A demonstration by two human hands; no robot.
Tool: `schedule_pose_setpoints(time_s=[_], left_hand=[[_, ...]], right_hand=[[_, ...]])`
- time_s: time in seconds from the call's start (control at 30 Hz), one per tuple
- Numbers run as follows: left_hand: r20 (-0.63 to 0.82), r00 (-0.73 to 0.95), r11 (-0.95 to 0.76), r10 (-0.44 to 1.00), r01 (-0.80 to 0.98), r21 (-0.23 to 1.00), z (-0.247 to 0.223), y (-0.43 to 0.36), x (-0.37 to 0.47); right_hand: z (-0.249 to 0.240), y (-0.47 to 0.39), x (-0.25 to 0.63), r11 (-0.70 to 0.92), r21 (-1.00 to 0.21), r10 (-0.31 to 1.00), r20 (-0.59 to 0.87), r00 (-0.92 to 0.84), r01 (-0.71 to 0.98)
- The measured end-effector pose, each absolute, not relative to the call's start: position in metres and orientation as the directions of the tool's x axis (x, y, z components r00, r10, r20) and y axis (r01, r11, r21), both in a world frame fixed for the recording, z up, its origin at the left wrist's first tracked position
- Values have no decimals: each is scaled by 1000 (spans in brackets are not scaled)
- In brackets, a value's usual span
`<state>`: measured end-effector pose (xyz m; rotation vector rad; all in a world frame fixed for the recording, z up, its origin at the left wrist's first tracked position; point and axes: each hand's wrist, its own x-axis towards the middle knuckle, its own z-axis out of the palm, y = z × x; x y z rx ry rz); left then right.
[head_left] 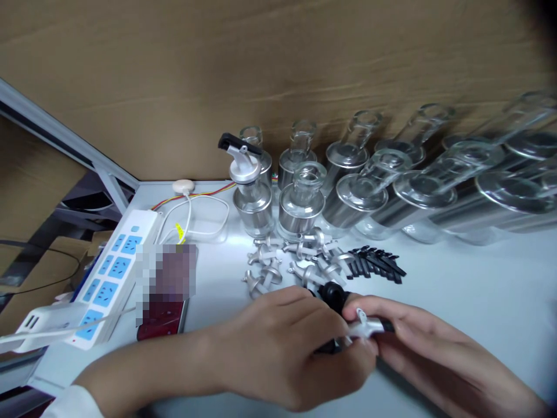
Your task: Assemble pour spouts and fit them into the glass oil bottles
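Both hands meet low in the middle of the head view, around a silver pourer spout (364,327). My left hand (287,345) reaches across from the left, its fingers closed on the spout. My right hand (413,334) comes from the right and grips the spout's other end, where a dark piece shows by the fingers. Part of the spout is hidden by the fingers. Just behind the hands lie black round rubber-looking parts (334,295). Past them lie a loose pile of silver pourer spouts (307,273) and a row of black lever caps (375,262).
Rows of glass bottles with metal sleeves (361,194) stand at the back. One front-left bottle carries a silver pourer with a black lever (244,165). At left are a white power strip (108,278), a dark red phone-like object (167,316), partly blurred, and white cables (213,232).
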<state>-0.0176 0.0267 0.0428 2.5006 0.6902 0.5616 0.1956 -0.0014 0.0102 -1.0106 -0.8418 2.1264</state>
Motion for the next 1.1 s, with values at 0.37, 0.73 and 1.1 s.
schedule_pose_setpoints(time_s=[0.37, 0.73, 1.1], left_hand=[[154, 789, -634, 595, 343, 693, 51, 30, -21], [-2, 852, -633, 523, 391, 668, 55, 52, -36], [-107, 904, -808, 415, 420, 412, 38, 50, -35]], right_hand=[[11, -1, 192, -595, -748, 762, -411, -500, -294], [10, -2, 191, -461, -863, 845, -357, -399, -206], [12, 6, 197, -474, -806, 880, -440, -177, -353]])
